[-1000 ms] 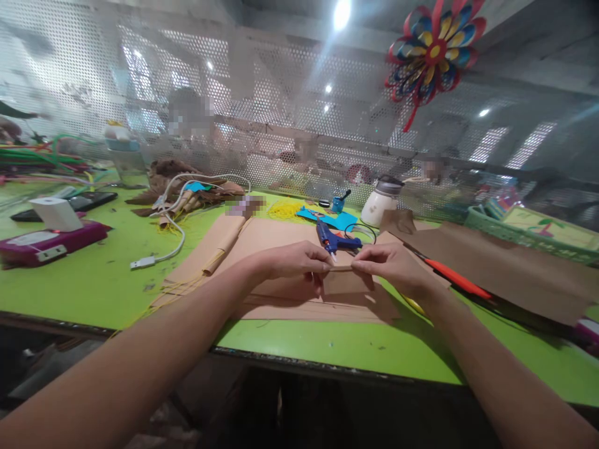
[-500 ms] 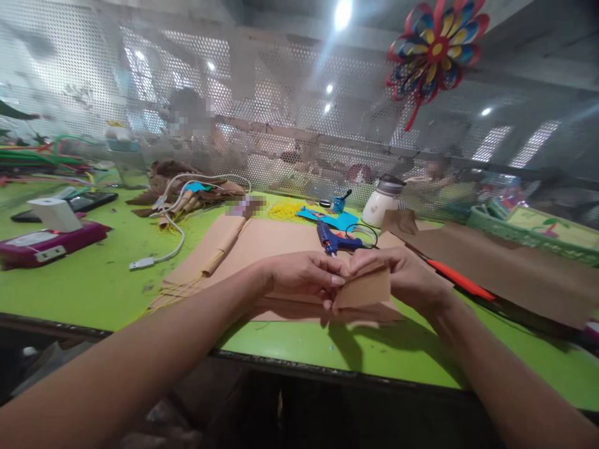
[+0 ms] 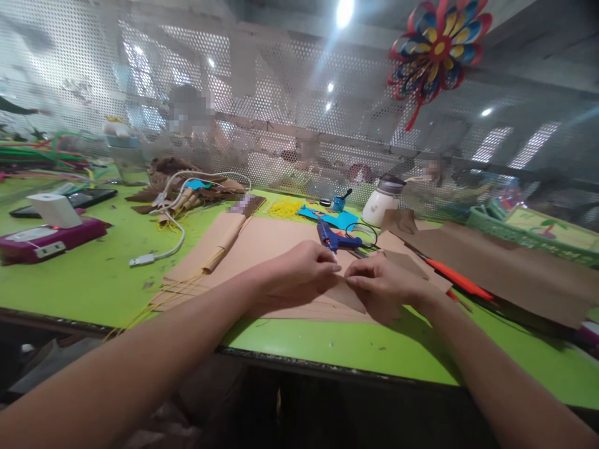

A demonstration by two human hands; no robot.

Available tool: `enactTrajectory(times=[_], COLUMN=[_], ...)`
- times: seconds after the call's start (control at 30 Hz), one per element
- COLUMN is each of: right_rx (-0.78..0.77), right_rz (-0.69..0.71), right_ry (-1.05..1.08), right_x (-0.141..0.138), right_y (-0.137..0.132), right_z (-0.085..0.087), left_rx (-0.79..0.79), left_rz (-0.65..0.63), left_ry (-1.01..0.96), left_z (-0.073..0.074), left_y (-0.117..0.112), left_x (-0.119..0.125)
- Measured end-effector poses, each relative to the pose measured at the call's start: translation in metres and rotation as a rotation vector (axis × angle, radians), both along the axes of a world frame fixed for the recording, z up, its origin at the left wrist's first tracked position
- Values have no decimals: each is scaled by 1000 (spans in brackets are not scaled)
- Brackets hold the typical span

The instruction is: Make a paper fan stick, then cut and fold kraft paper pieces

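Note:
My left hand is closed in a pinch, its fingertips just in front of the blue glue gun's nozzle. Across a narrow gap, my right hand pinches thumb against fingers. What either pinch holds, if anything, is too small or hidden to make out. Below and between the fingertips shows a small piece of brown paper; whether a hand grips it is unclear. Both hands are over a stack of large brown paper sheets. Behind my right hand is another brown piece.
A rolled brown paper piece with yellow strings lies left on the stack. An orange-handled tool and dark brown paper are at right. Farther back stand a white jar and green basket. A white USB cable lies left.
Half a second ago both hands held up a folded brown paper piece. It is no longer raised in view; the hands have moved slightly apart, and my right hand has turned palm down.

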State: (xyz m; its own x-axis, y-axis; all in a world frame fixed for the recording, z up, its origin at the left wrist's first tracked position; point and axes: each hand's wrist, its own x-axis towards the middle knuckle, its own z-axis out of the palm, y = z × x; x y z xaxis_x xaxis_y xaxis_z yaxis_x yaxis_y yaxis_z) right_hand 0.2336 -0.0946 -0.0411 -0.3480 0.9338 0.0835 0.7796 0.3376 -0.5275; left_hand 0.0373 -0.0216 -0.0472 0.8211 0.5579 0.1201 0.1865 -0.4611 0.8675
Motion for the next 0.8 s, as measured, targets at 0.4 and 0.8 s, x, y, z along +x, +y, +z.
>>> enactTrajectory(times=[0.4,0.8], right_rx=[192,340], right_rz=[-30,15], right_ry=[-19,-218], right_x=[-5,-13], right_y=[10,6], right_z=[-28,-28], left_rx=[463,660], left_rz=[8,-77], left_ry=[232,185], left_z=[-14,-17], left_y=[15,12], left_x=[4,8])
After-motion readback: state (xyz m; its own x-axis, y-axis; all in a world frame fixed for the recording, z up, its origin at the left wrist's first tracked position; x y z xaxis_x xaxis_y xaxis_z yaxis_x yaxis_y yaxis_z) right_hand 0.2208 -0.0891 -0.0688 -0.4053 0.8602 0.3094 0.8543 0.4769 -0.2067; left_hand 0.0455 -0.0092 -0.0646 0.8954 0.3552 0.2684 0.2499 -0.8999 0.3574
